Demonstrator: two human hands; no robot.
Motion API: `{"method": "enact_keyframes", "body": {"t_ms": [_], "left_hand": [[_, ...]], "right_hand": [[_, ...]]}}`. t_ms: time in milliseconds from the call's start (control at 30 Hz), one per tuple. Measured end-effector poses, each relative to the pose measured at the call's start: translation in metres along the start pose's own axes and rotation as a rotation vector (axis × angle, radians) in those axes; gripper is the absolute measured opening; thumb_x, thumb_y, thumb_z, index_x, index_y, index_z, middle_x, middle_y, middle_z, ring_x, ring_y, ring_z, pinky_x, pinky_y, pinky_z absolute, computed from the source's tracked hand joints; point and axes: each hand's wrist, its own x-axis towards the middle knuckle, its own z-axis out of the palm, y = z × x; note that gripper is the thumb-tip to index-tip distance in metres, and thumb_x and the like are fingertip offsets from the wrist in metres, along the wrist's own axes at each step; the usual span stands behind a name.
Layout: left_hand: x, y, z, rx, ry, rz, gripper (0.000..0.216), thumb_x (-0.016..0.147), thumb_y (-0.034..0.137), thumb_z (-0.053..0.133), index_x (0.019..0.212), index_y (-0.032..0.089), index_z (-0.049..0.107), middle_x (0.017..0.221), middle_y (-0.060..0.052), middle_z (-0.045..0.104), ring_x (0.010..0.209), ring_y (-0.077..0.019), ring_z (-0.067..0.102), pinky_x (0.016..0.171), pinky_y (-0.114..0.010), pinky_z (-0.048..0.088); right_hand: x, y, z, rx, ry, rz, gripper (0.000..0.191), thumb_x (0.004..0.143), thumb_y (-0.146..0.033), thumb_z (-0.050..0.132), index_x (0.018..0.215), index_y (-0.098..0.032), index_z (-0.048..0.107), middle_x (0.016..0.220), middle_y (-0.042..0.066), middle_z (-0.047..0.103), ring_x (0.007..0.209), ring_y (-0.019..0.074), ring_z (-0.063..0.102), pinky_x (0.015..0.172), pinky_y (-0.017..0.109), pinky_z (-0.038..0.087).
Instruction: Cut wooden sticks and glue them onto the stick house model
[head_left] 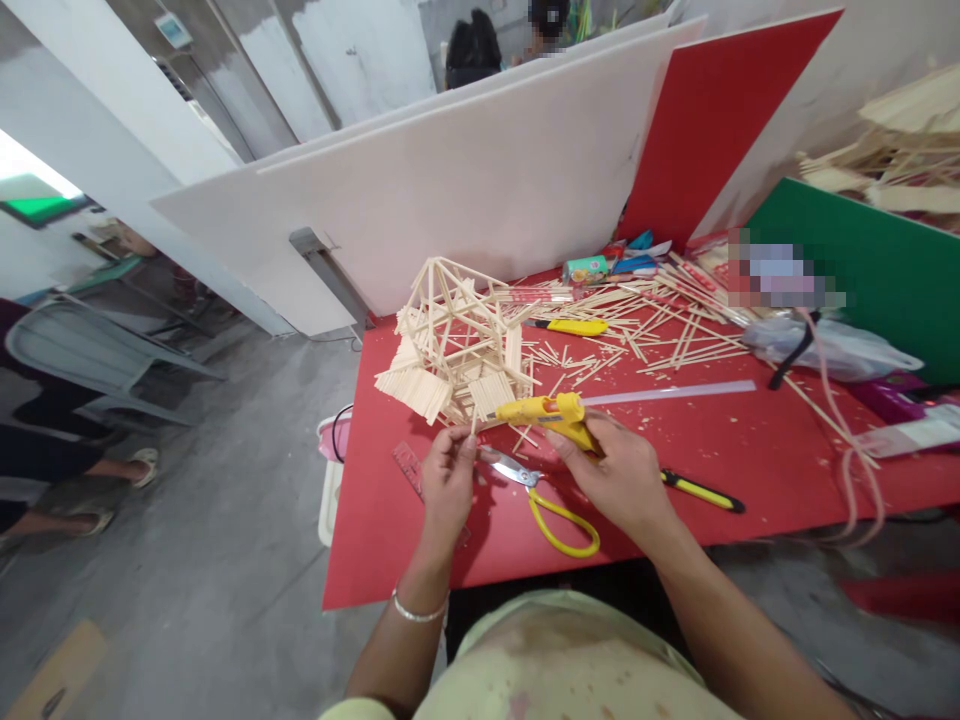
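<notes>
My right hand (619, 470) is wrapped round a yellow hot glue gun (551, 412), with a long clear glue stick (675, 392) sticking out of its back. The nozzle points left, close to the tip of a thin wooden stick (474, 420) pinched upright in my left hand (448, 475). Just beyond my hands stands a small open-framed structure (457, 340) built of wooden sticks, with slatted panels round its base. Scissors with yellow handles (562, 525) lie between my wrists, partly under the right hand. A clear ruler (409, 468) is half hidden by my left hand.
Loose wooden sticks (675, 320) are strewn over the red table (375, 560). Two yellow cutters lie there, one behind the glue gun (577, 327) and one beside my right hand (705, 492). A white board (450, 180) rises at the back; a pink cable (847, 480) hangs at right.
</notes>
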Motion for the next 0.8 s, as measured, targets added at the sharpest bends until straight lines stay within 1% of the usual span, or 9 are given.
{"method": "enact_keyframes", "body": {"t_ms": [100,233,367,500,600,667,800], "left_hand": [[0.0001,0.0009,0.0001,-0.018,0.006,-0.011,0.032,0.089,0.045,0.069,0.103,0.017,0.064,0.083,-0.008,0.077,0.068,-0.0187,0.074,0.049,-0.021,0.049],[0.0003,-0.0002,-0.0006,-0.003,-0.003,-0.002,0.032,0.091,0.045,0.067,0.105,0.016,0.064,0.079,-0.007,0.077,0.062,-0.0160,0.072,0.049,-0.021,0.048],[0.0002,-0.0011,-0.0008,0.007,-0.009,-0.006,0.032,0.092,0.045,0.065,0.106,0.016,0.063,0.086,-0.009,0.078,0.062,-0.0161,0.072,0.047,-0.021,0.047],[0.0000,-0.0014,-0.0008,0.003,-0.014,-0.001,0.032,0.092,0.045,0.065,0.106,0.017,0.062,0.085,-0.008,0.078,0.051,-0.0123,0.067,0.046,-0.021,0.046],[-0.0002,-0.0015,-0.0006,-0.006,-0.013,-0.012,0.032,0.092,0.045,0.065,0.106,0.017,0.062,0.082,-0.007,0.077,0.048,-0.0117,0.065,0.045,-0.021,0.046],[-0.0003,-0.0015,-0.0003,-0.015,-0.007,-0.015,0.032,0.091,0.046,0.066,0.105,0.017,0.062,0.086,-0.008,0.078,0.050,-0.0123,0.066,0.045,-0.021,0.046],[-0.0003,-0.0016,0.0001,-0.013,-0.001,-0.002,0.030,0.091,0.044,0.066,0.103,0.017,0.063,0.101,-0.011,0.078,0.059,-0.0134,0.070,0.048,-0.021,0.047]], "right_hand": [[-0.0001,-0.0008,-0.0008,0.003,0.000,0.002,0.033,0.095,-0.051,0.059,0.104,-0.021,0.069,0.105,0.010,0.076,0.091,0.0262,0.073,0.076,0.035,0.052],[-0.0001,-0.0015,-0.0012,0.011,0.004,-0.008,0.032,0.095,-0.049,0.059,0.106,-0.021,0.069,0.106,0.009,0.076,0.092,0.0259,0.073,0.077,0.035,0.052],[-0.0003,-0.0013,-0.0004,0.011,0.010,-0.019,0.032,0.095,-0.050,0.059,0.104,-0.021,0.069,0.103,0.009,0.076,0.091,0.0255,0.073,0.076,0.035,0.052],[-0.0002,-0.0020,-0.0002,0.018,0.013,-0.018,0.033,0.095,-0.051,0.059,0.105,-0.021,0.069,0.105,0.009,0.076,0.092,0.0254,0.073,0.077,0.035,0.052],[0.0003,-0.0038,-0.0011,0.024,0.006,-0.014,0.034,0.095,-0.052,0.058,0.105,-0.021,0.069,0.106,0.010,0.076,0.093,0.0254,0.073,0.078,0.035,0.052],[0.0005,-0.0046,-0.0018,0.024,0.006,-0.018,0.035,0.095,-0.052,0.057,0.105,-0.021,0.069,0.106,0.010,0.076,0.093,0.0257,0.073,0.078,0.035,0.053],[0.0004,-0.0045,-0.0023,0.017,0.008,-0.024,0.034,0.095,-0.052,0.057,0.104,-0.021,0.069,0.106,0.010,0.076,0.092,0.0257,0.073,0.077,0.035,0.053]]}}
